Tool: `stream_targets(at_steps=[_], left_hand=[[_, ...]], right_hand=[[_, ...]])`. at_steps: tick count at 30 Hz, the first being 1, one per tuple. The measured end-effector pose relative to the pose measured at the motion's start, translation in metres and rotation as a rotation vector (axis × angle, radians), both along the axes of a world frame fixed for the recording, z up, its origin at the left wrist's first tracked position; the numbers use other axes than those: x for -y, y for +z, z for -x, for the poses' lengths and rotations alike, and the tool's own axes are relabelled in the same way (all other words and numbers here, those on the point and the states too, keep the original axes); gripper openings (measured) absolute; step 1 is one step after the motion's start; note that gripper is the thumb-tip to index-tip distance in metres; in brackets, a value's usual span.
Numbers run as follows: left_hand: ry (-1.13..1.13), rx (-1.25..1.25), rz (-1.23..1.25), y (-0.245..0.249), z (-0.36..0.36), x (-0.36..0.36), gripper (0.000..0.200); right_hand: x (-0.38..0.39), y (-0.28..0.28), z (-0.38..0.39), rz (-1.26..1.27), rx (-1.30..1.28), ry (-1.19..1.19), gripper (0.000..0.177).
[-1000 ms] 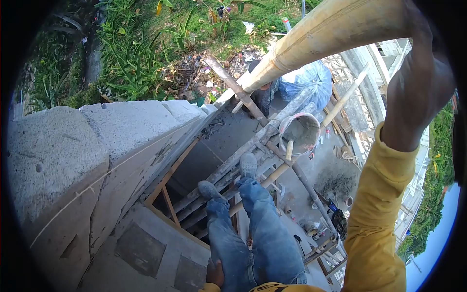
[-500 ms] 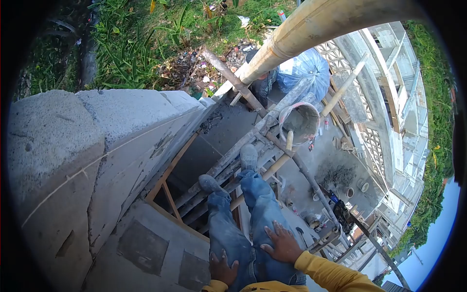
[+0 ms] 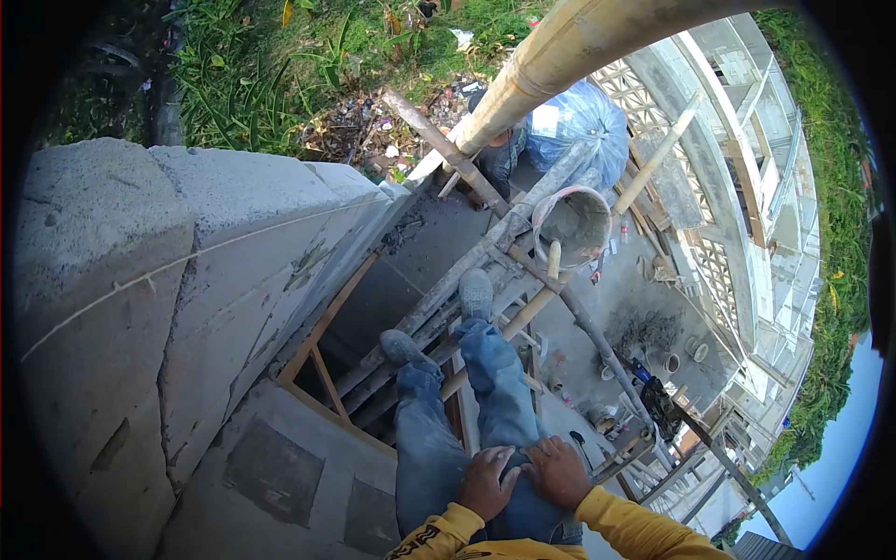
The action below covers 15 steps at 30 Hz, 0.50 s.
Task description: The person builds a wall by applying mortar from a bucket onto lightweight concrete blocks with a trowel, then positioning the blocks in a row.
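- Left hand (image 3: pixel 487 483), at 6 o'clock in the view, lies on the jeans (image 3: pixel 425 448) with fingers bent; I cannot tell whether it grips the cloth.
- Right hand (image 3: pixel 558 471), touching it at its 3 o'clock, lies flat and slack on the right thigh, holding nothing.
- The jeans run from 6 o'clock up to centre, with the shoes (image 3: pixel 476 294) on scaffold poles (image 3: pixel 439 308).
- Bucket (image 3: pixel 571 224) is at 1 o'clock of the shoes.
- Block wall (image 3: pixel 187 243) is at 9 o'clock.
- Bamboo pole (image 3: pixel 579 42) is at 12 to 1 o'clock.

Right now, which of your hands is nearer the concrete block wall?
Left. The left hand rests on the jeans on the side toward the concrete block wall; the right hand lies beside it, one hand farther from the wall.
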<state>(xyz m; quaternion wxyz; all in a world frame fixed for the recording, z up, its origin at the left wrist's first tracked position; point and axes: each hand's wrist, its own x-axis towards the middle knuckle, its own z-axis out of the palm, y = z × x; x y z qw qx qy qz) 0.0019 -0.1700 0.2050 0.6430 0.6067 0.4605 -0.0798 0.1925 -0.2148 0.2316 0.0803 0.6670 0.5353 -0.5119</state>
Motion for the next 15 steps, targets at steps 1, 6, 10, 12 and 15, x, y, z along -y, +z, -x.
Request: stream_targets(at_steps=[1,6,10,12,15], left_hand=[[-0.013,0.041,0.031,-0.001,-0.008,0.002,0.041],[-0.046,0.011,-0.017,-0.003,-0.013,0.005,0.035],[-0.07,-0.024,-0.017,-0.014,-0.001,0.012,0.035],[-0.085,-0.039,-0.007,-0.017,0.002,0.016,0.037],[-0.144,-0.069,0.041,-0.017,0.0,0.01,0.04]], right_hand=[[0.004,-0.001,0.0,-0.021,0.012,0.016,0.03],[0.007,-0.001,-0.005,-0.059,-0.055,-0.13,0.025],[0.009,-0.019,-0.008,-0.036,-0.118,-0.222,0.024],[0.004,-0.025,-0.008,0.022,-0.1,-0.252,0.025],[-0.026,-0.037,-0.004,0.123,-0.035,-0.276,0.028]])
